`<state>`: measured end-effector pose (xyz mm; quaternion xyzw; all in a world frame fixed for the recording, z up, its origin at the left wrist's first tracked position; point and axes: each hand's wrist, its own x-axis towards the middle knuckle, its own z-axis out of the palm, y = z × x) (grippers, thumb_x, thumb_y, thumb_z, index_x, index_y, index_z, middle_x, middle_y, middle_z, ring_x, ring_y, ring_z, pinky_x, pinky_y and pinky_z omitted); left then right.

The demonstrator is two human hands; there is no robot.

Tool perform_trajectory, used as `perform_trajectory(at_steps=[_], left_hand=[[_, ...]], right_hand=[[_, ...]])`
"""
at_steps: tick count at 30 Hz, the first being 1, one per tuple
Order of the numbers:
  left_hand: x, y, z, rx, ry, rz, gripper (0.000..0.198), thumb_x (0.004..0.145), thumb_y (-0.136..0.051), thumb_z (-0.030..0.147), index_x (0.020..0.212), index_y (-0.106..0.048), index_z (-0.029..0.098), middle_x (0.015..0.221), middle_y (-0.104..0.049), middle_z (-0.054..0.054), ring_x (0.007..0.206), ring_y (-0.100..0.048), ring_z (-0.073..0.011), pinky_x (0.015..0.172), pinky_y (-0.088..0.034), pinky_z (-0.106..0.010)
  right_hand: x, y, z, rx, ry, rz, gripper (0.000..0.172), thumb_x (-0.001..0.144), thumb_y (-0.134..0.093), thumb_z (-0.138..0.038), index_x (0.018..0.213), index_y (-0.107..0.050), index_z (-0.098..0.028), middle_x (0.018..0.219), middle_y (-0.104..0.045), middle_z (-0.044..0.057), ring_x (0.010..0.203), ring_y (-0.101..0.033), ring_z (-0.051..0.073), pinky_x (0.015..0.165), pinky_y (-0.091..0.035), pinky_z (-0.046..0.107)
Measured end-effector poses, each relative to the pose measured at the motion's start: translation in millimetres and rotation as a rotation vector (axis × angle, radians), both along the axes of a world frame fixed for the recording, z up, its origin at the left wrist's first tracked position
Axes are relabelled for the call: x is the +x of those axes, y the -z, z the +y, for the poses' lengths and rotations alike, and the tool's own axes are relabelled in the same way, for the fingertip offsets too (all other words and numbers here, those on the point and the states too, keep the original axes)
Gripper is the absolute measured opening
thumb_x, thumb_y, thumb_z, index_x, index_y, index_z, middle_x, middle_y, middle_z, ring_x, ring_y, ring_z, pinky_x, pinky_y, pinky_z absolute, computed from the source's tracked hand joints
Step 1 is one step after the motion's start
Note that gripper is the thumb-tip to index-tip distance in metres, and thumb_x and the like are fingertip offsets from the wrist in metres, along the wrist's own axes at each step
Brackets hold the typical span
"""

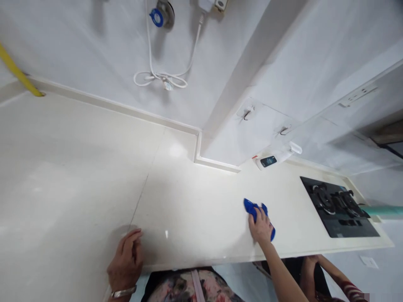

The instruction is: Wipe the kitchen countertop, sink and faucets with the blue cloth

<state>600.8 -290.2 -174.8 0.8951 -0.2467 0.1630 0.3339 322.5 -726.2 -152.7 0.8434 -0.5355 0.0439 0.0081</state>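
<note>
Two hands rest on the cream stone countertop [189, 197]: the right hand [260, 228] pins a blue cloth [251, 208] down under its fingers, bunched against the surface, while the empty left hand [126, 260] braces, loosely open, near the edge.

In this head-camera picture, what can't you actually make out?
All in the head view:
- Blue cloth: its middle is hidden under the right hand.
- White bottle: its label is too small to read.
- Yellow rod: cut off by the left edge.
- Another person's hand: that arm is cut off by the bottom edge.
</note>
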Motion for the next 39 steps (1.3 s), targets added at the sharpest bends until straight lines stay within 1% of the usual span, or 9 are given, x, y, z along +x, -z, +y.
perform_trajectory(at_steps=[3,6,13,16,19,23,31,35,39], left_hand=[[0.5,0.9,1.6,0.025,0.016,-0.025,0.021,0.102,-0.047,0.023,0.11,-0.066,0.021,0.115,-0.072,-0.002,0.084,-0.071,-0.0123,0.051,-0.048,-0.018],[0.8,3.2,3.5,0.049,0.042,-0.06,0.022,0.101,-0.047,0.023,0.106,-0.069,0.022,0.114,-0.073,-0.002,0.083,-0.071,-0.0126,0.049,-0.049,-0.017],[6.8,8.2,8.4,0.087,0.099,-0.127,0.021,0.102,-0.045,0.025,0.104,-0.066,0.023,0.105,-0.073,-0.002,0.085,-0.072,-0.015,0.068,-0.059,-0.023],[8.2,6.1,9.7,0.096,0.114,-0.141,0.021,0.102,-0.044,0.027,0.104,-0.065,0.023,0.102,-0.073,-0.001,0.085,-0.072,-0.0148,0.073,-0.059,-0.024],[7.3,1.9,10.5,0.084,0.09,-0.13,0.019,0.102,-0.046,0.028,0.104,-0.064,0.024,0.101,-0.073,-0.001,0.083,-0.072,-0.0133,0.069,-0.059,-0.022],[7.2,0.5,12.1,0.062,0.086,-0.115,0.017,0.101,-0.047,0.027,0.102,-0.064,0.025,0.1,-0.073,0.001,0.085,-0.072,-0.0137,0.074,-0.059,-0.024],[14.6,8.9,18.0,0.06,0.038,-0.028,0.019,0.098,-0.05,0.031,0.096,-0.068,0.026,0.1,-0.075,0.002,0.087,-0.073,-0.0162,0.083,-0.057,-0.026],[16.1,9.8,20.1,0.06,0.007,0.0,0.025,0.096,-0.047,0.036,0.09,-0.069,0.025,0.094,-0.076,0.002,0.084,-0.073,-0.0164,0.081,-0.056,-0.027],[16.3,15.2,23.4,0.061,-0.074,0.08,0.029,0.093,-0.047,0.042,0.089,-0.07,0.024,0.095,-0.076,0.002,0.086,-0.073,-0.0179,0.081,-0.056,-0.028]], right_hand=[[22.4,-6.4,-31.5,0.006,0.268,-0.054,0.057,0.099,-0.035,-0.049,0.137,-0.063,-0.017,0.142,-0.056,0.026,0.121,-0.054,0.047,0.088,-0.043,0.073],[84.2,-7.3,-43.7,-0.034,0.314,-0.082,0.061,0.1,-0.027,-0.049,0.128,-0.067,-0.012,0.126,-0.058,0.033,0.114,-0.054,0.05,0.078,-0.042,0.077],[253.2,4.0,25.7,-0.025,-0.066,-0.075,0.045,0.098,-0.044,-0.036,0.126,-0.067,-0.009,0.125,-0.06,0.029,0.115,-0.052,0.042,0.091,-0.042,0.063],[306.5,1.2,72.5,-0.027,-0.343,-0.029,0.048,0.1,-0.045,-0.03,0.138,-0.06,-0.005,0.134,-0.056,0.03,0.115,-0.053,0.042,0.092,-0.042,0.06],[339.8,-8.7,99.7,-0.02,-0.437,0.009,0.049,0.1,-0.045,-0.029,0.14,-0.057,-0.002,0.137,-0.054,0.033,0.116,-0.054,0.043,0.091,-0.043,0.059],[349.2,-22.0,114.9,0.039,-0.479,0.058,0.053,0.101,-0.048,-0.03,0.144,-0.053,-0.001,0.143,-0.051,0.033,0.122,-0.052,0.044,0.095,-0.043,0.061],[322.5,-5.0,174.6,0.227,-1.209,-0.143,0.059,0.102,-0.053,-0.046,0.153,-0.049,-0.017,0.162,-0.041,0.017,0.137,-0.042,0.039,0.114,-0.032,0.064],[313.1,10.9,113.7,0.188,-1.391,-0.323,0.048,0.099,-0.061,-0.047,0.143,-0.061,-0.026,0.153,-0.055,0.008,0.127,-0.05,0.032,0.122,-0.023,0.058],[287.5,16.0,9.8,0.149,-1.236,-0.368,0.043,0.097,-0.066,-0.04,0.137,-0.066,-0.025,0.149,-0.059,0.009,0.126,-0.052,0.032,0.116,-0.032,0.052]])
